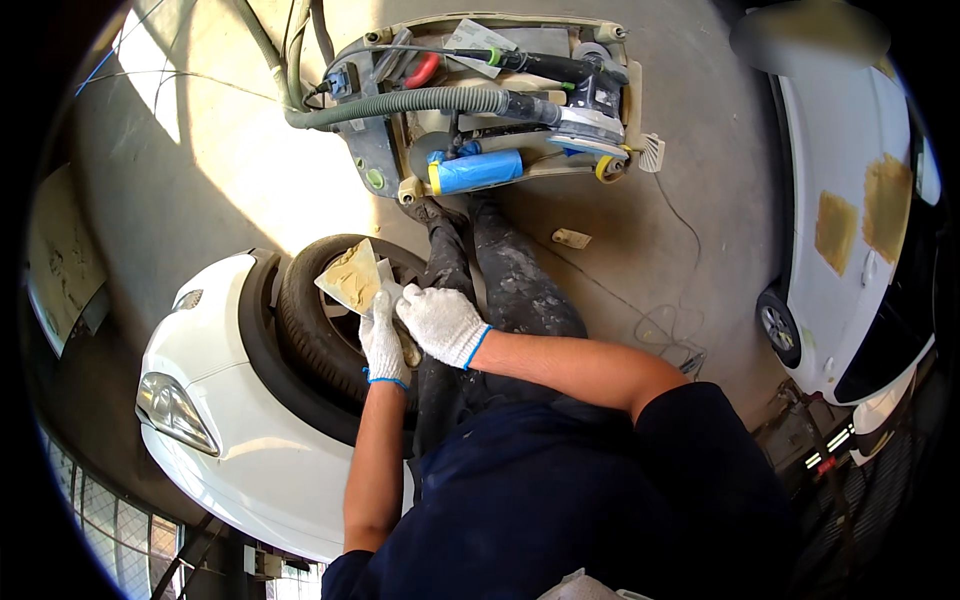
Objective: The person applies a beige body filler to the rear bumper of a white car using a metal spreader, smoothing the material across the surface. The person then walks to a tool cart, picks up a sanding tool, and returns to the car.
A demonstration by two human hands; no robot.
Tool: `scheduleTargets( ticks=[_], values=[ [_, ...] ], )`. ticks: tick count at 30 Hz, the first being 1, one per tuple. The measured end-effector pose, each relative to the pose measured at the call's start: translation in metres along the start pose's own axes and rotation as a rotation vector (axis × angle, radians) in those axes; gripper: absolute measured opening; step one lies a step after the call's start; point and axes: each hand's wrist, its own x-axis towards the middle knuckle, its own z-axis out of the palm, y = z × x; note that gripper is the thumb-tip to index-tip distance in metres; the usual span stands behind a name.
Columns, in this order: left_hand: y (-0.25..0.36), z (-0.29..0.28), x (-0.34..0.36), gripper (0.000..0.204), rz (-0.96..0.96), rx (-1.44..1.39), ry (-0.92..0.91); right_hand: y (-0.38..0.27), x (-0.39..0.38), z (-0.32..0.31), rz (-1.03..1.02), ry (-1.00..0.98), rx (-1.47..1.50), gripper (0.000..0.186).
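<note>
My left hand (383,345), in a white knit glove with blue cuff, is closed on a pale scraper plate (335,293) bearing a mound of beige putty (354,268). My right hand (443,325), gloved alike, is closed just beside it on a second pale spreader (389,281), partly hidden by its fingers. Both hands are above a tire (308,325) beside a white car's front fender (209,322) and headlight (175,408). My legs in dark, dust-marked trousers are behind the hands.
Ahead stands a wheeled cart (366,160) with sanders (586,130), hoses (400,106) and a blue roll (476,171). At the right is a white car (828,120) with tan patches. A cable (645,321) and small pale piece (571,238) lie on the floor.
</note>
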Motion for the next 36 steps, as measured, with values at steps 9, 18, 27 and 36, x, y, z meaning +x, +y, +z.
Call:
scheduleTargets(
  ticks=[9,18,27,36],
  values=[
    [0.008,-0.01,-0.007,0.023,0.017,0.245,0.013,0.074,0.017,-0.09,0.142,0.3,0.092,0.043],
    [0.007,0.007,-0.02,0.023,0.023,0.267,-0.009,0.242,0.099,-0.134,0.412,0.277,-0.473,0.047],
    [0.0,-0.022,-0.016,0.025,0.025,0.263,0.023,0.215,0.073,-0.191,0.347,0.155,-0.187,0.039],
    [0.004,-0.047,-0.005,0.024,-0.073,0.219,0.036,0.148,0.122,-0.28,0.29,-0.107,-0.394,0.042]
  ],
)
